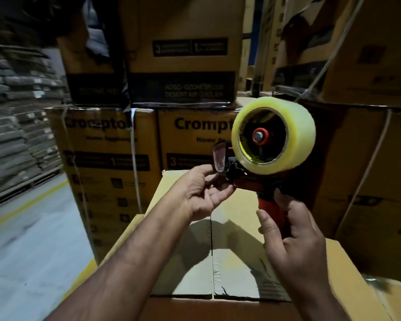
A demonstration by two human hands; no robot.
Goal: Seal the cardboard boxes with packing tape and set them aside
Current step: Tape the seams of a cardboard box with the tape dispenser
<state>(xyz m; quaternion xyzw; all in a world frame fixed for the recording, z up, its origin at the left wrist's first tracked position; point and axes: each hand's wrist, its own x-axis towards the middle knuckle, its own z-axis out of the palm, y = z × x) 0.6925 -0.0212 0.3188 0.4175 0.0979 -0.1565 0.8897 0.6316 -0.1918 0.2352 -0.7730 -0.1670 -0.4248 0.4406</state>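
Observation:
A red tape dispenser [252,181] with a big roll of clear packing tape [273,135] is held up above a cardboard box [195,251]. My right hand [294,237] grips the dispenser's red handle from below, index finger lifted off it. My left hand [204,193] reaches to the dispenser's front end, fingertips pinching at the tape end by the black cutter and its clear flap. The box's two top flaps meet at a middle seam running away from me, with torn old tape near its front edge.
Tall stacks of printed brown cartons [183,72] strapped with white bands stand right behind and to the right of the box. On the left lies grey floor [28,239] with a yellow line, and pallets of stacked grey sacks [16,126] beyond.

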